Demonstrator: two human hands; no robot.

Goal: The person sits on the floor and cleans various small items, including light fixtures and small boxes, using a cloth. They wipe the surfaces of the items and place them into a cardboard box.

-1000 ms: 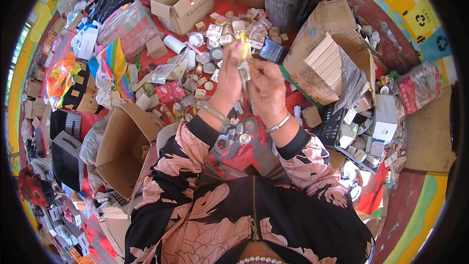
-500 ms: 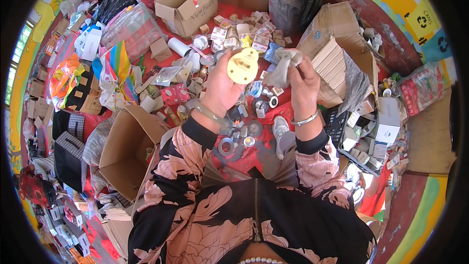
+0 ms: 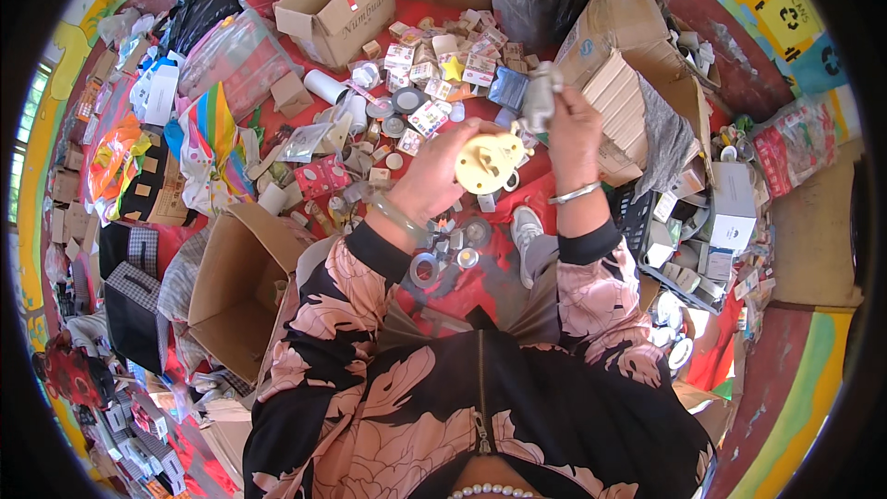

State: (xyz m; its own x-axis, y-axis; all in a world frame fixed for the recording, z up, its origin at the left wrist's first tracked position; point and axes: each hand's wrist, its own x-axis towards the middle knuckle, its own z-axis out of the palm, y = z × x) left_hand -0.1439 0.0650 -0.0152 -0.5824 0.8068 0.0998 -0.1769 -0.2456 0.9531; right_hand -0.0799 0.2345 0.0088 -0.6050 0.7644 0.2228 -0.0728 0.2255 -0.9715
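Head view: below the blue box (image 3: 507, 90), the left hand (image 3: 432, 168) curls its fingers behind a pale-yellow plastic disc (image 3: 486, 166), lower than a moment ago. Right of that box, a crumpled grey-white piece (image 3: 539, 100) hangs pinched in the right hand (image 3: 578, 134)'s fingers, so both hands remain occupied.

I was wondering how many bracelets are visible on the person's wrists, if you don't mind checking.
2: a pale bangle on the left wrist and a silver-coloured bracelet on the right wrist. Sleeves may hide others.
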